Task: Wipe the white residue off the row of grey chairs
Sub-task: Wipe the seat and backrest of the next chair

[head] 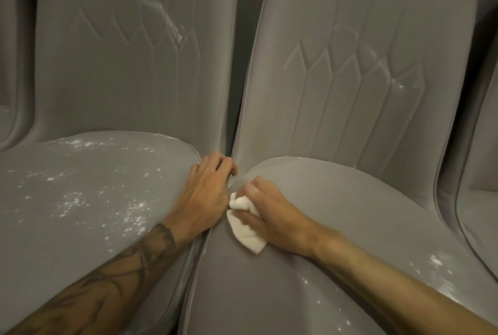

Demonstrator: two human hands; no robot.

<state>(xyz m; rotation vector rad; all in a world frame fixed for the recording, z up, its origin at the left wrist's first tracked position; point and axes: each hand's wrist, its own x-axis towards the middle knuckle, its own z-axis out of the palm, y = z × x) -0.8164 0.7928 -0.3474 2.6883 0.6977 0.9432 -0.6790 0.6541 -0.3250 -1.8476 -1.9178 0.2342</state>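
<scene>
Cloth [246, 235] lengthwise toward viewer in right fingers' [250, 189] grip; left fingers [225, 165] round left seat [94, 173] edge.

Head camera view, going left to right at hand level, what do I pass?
Residue-speckled left chair seat, left hand, white cloth, right hand, right chair seat, edge of a third chair.

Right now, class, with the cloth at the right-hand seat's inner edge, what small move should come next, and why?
Probably draw the cloth in the right hand back toward the white specks nearer the front of the right seat: the patch around it looks clean, those specks remain.
</scene>
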